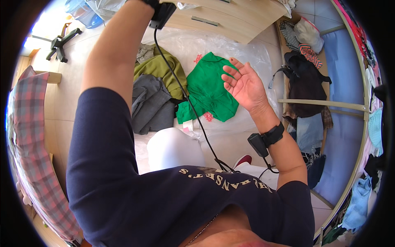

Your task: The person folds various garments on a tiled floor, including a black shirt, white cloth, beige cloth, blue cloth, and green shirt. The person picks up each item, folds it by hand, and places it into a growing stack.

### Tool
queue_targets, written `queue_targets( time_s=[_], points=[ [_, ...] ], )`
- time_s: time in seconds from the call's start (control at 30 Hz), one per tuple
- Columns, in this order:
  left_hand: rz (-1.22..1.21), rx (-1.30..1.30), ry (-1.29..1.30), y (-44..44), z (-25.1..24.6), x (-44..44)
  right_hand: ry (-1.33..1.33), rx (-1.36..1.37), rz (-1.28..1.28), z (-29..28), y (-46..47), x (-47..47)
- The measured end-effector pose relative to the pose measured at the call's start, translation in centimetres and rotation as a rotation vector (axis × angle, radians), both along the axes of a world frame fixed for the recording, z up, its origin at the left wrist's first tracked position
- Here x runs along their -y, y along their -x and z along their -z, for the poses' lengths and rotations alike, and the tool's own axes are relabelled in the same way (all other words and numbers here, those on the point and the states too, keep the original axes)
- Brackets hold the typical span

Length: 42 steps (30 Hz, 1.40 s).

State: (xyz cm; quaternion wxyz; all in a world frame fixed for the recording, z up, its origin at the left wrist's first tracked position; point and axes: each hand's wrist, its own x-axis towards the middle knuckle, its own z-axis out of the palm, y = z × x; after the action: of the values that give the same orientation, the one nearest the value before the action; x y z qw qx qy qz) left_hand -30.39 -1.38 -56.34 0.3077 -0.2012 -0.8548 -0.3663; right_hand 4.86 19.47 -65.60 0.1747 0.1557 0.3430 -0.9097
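Note:
My right hand (245,85) hovers palm up with fingers apart and slightly curled, holding nothing. Beneath and left of it, a crumpled green garment (206,83) lies on a clear plastic sheet (257,66) spread over the floor. Beside that are an olive green garment (163,68) and a dark grey garment (152,105), loosely heaped. My left arm (120,40) reaches forward past the top edge, so the left hand is out of view. Each wrist carries a strapped black device (257,144) with a cable.
A wooden drawer unit (228,21) stands ahead. To the right, a metal-framed rack (327,104) has a black bag (307,83) and folded clothes at its base. A plaid-covered surface (31,120) borders the left side. A black cable (176,77) hangs across the clothes. A wheeled chair base (60,46) stands far left.

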Motion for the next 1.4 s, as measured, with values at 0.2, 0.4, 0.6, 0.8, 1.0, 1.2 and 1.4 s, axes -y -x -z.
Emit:
queue_targets(
  time_s=[0.2,0.4,0.6,0.8,1.0,1.2,1.4],
  points=[
    [0.103,-0.108,0.191,6.1,7.0,-1.6,0.1,-0.085,0.023,-1.4,-1.2,-0.6],
    [0.136,-0.201,0.138,-0.9,10.7,0.4,0.006,-0.221,-0.012,-2.8,-2.5,0.0],
    [0.356,-0.02,0.054,-14.8,11.5,0.8,-0.141,-0.374,-0.047,-3.7,-4.1,-0.4],
    [0.552,0.246,0.025,-25.1,16.2,1.8,-0.185,-0.478,-0.075,-4.2,-4.9,-0.1],
    [0.597,0.503,0.1,-29.1,19.1,3.0,-0.192,-0.51,-0.091,-4.7,-5.6,0.2],
    [0.584,0.603,0.094,-30.9,21.0,3.6,-0.2,-0.501,-0.088,-5.2,-6.1,0.5],
    [0.622,0.697,0.057,-31.9,21.7,3.7,-0.165,-0.459,-0.052,-5.2,-6.9,0.8]
  ],
)
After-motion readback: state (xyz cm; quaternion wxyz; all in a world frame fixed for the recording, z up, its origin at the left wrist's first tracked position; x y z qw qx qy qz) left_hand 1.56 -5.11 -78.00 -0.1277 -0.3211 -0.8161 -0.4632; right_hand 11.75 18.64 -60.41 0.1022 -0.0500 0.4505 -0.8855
